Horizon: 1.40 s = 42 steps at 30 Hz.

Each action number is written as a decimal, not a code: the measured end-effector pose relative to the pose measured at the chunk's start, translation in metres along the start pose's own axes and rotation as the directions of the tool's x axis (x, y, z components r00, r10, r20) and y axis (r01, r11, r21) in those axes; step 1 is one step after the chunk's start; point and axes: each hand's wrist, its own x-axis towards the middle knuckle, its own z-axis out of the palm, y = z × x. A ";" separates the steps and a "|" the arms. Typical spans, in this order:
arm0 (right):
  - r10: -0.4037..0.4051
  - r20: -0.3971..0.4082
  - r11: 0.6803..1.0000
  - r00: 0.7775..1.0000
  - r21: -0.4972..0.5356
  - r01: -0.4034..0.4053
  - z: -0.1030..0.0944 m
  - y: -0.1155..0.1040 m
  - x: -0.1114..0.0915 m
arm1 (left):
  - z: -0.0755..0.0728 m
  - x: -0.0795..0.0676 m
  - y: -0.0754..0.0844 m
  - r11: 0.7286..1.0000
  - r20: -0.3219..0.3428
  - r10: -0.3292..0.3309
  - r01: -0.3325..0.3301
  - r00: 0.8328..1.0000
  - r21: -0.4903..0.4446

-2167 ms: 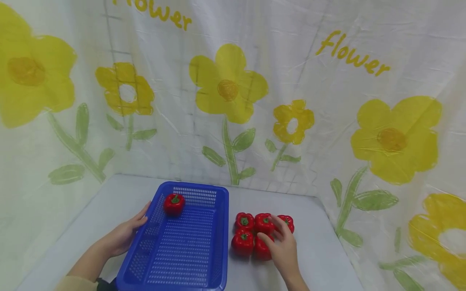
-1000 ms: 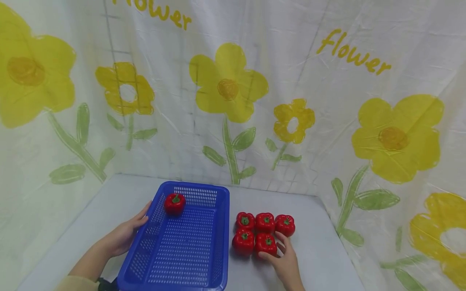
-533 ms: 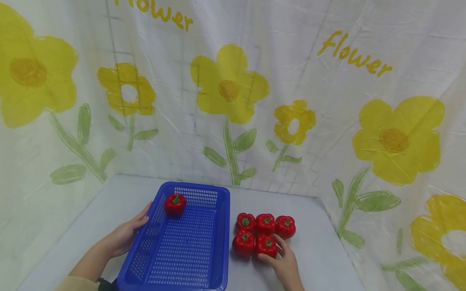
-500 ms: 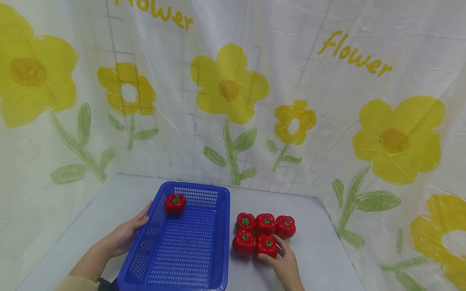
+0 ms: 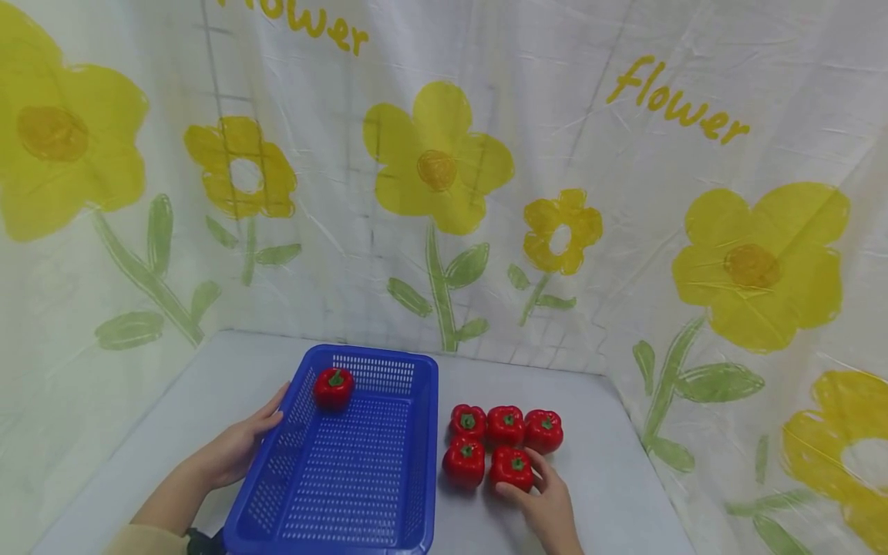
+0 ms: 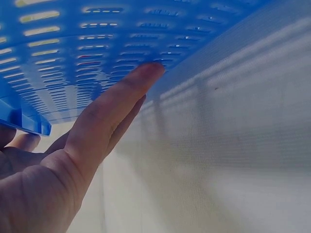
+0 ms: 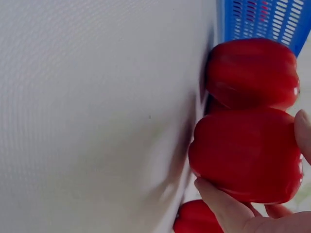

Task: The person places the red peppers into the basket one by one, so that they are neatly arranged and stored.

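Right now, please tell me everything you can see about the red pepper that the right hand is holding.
The red pepper is glossy and blocky, with a short green stem on top, and looks like smooth plastic. It stands upright on the white table, front right of a group of five, close beside its neighbour on the left. The right hand grips it from the near side, thumb and fingers curled round its sides. Whether it has lifted off the table I cannot tell.

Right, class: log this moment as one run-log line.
left hand: rests on blue basket wall | right hand: grips front-right red pepper | peppers: one in basket, five on table
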 end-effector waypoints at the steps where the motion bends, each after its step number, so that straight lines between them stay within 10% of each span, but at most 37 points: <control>1: 0.003 -0.002 1.000 1.000 -0.006 -0.003 -0.001 -0.001 -0.001 | 0.000 0.000 0.000 1.000 -0.003 -0.001 0.001 1.000 -0.003; 42: -0.132 -0.057 0.991 0.990 0.021 0.133 -0.020 -0.063 -0.018 | -0.001 0.000 0.000 1.000 0.019 0.009 -0.009 1.000 -0.010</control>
